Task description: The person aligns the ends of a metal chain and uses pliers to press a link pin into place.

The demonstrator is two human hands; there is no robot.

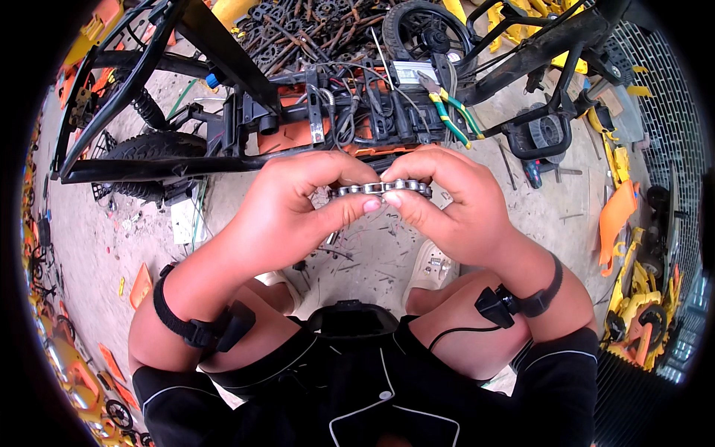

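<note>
A short length of roller chain (pixel 378 188) is stretched level between my hands in the middle of the head view. My left hand (pixel 294 201) pinches its left part between thumb and fingers. With thumb and curled fingers my right hand (pixel 454 197) grips the right part, and both thumbs nearly meet at the middle links. Parts of the chain's ends are hidden by my fingers. Just beyond the hands lies a black vehicle frame (pixel 171 168) with cables and a silver box (pixel 414 73). Pliers with green and yellow handles (pixel 451 112) rest across it.
A heap of rusty metal parts (pixel 313 33) and a wheel (pixel 428 37) are at the back. A tyre (pixel 153 153) sits under the frame at the left. Orange and yellow panels (pixel 618 220) line the right side. Small debris is scattered over the concrete floor (pixel 357 279).
</note>
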